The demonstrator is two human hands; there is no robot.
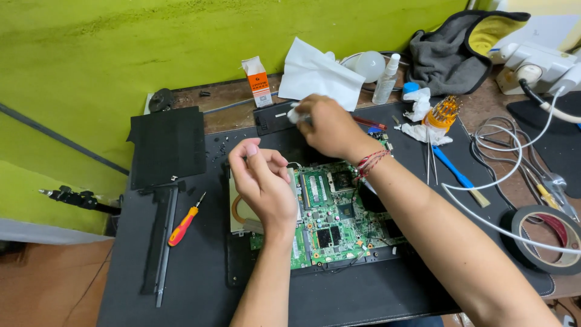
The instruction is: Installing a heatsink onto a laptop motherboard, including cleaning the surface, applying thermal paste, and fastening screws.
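A green laptop motherboard (330,221) lies in an opened laptop base on the black mat (200,272). My left hand (263,181) hovers over the board's left side with its fingers curled together; I cannot see anything in it. My right hand (330,127) is beyond the board's far edge, pinching a small white wad (294,114) at its fingertips, just under a large white tissue (319,75). A red thread bracelet is on my right wrist.
An orange-handled screwdriver (183,226) and a black panel (168,145) lie left of the board. To the right are a blue brush (457,175), a screwdriver bit set (445,112), white cables, a tape roll (548,239), a spray bottle (386,80) and a grey cloth (451,54).
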